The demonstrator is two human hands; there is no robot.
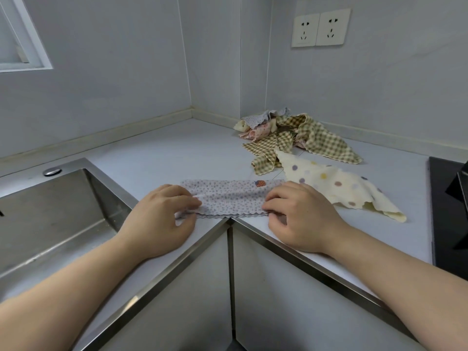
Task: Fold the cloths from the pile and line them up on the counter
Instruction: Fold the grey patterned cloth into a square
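The grey spotty cloth [230, 198] lies on the counter [177, 153], right at the near corner. It is folded into a long strip that goes from left to right. A small red patch shows near its far right end.

The left hand [162, 219] holds the left end, with the fingers curled on top and the thumb at the near edge. The right hand [301, 216] holds the right end the same way, pinching it.

Just to the right lies a cream cloth with big dots [339, 191], spread out and a bit crumpled. Behind it, near the far wall, sits the pile [286, 133] of checked, pink and grey cloths, all jumbled.

On the left is a steel sink [50, 211], with a round silver cap [52, 171] on its rim. On the far right is a black stove top [448, 211]. Two wall sockets [320, 27] are high up.
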